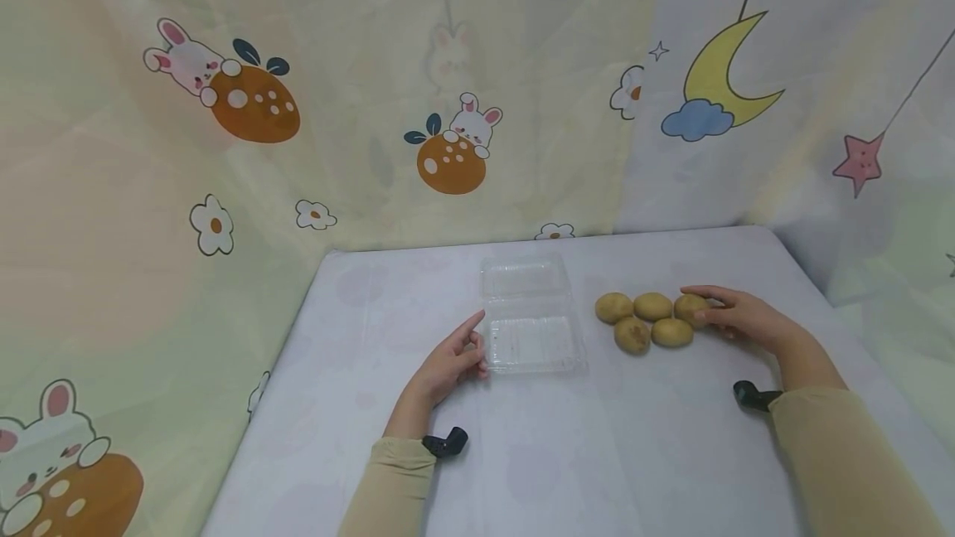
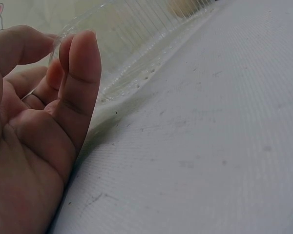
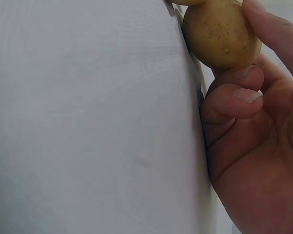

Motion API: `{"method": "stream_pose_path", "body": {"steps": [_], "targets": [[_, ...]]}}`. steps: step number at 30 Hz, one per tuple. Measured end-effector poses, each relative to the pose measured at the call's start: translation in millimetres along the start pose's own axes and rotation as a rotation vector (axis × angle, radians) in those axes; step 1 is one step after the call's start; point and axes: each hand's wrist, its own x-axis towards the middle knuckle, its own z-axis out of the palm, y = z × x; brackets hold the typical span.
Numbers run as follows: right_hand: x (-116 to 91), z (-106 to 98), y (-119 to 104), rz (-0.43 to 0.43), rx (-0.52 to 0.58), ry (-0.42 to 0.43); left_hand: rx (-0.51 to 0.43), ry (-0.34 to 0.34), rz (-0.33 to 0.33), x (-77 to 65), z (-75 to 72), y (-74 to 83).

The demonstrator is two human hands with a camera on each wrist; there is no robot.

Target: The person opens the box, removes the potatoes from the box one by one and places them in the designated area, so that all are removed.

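A clear plastic clamshell container (image 1: 531, 345) lies opened out on the table, its other half (image 1: 524, 278) towards the back. At its left side, my left hand (image 1: 451, 364) pinches the edge; in the left wrist view the thumb and fingers (image 2: 83, 63) meet at the clear rim (image 2: 58, 46). Several potatoes sit in a cluster to the right of the container, among them a front one with a brown patch (image 1: 632, 336). My right hand (image 1: 749, 323) grips the rightmost back potato (image 1: 690, 309) between thumb and fingers. That potato (image 3: 222, 34) still touches the cluster.
A white cloth covers the table (image 1: 537, 454). Behind and beside it hangs a printed curtain (image 1: 358, 106) with rabbits, a moon and flowers. A black wrist camera (image 1: 446, 442) is on the left wrist, another (image 1: 753, 396) on the right.
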Motion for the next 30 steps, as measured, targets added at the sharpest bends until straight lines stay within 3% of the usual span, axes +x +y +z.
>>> {"method": "stream_pose_path", "body": {"steps": [14, 23, 30], "targets": [[-6, 2, -4, -0.003, 0.116, 0.032, 0.012, 0.014, 0.003, 0.5, 1.4, 1.0], [-18, -5, -29, 0.093, -0.036, 0.197, 0.0, 0.006, 0.005, -1.1, 1.6, 0.5], [-35, 3, -75, -0.073, -0.225, 0.223, 0.015, 0.015, -0.001, 1.5, 0.1, -0.6]]}}
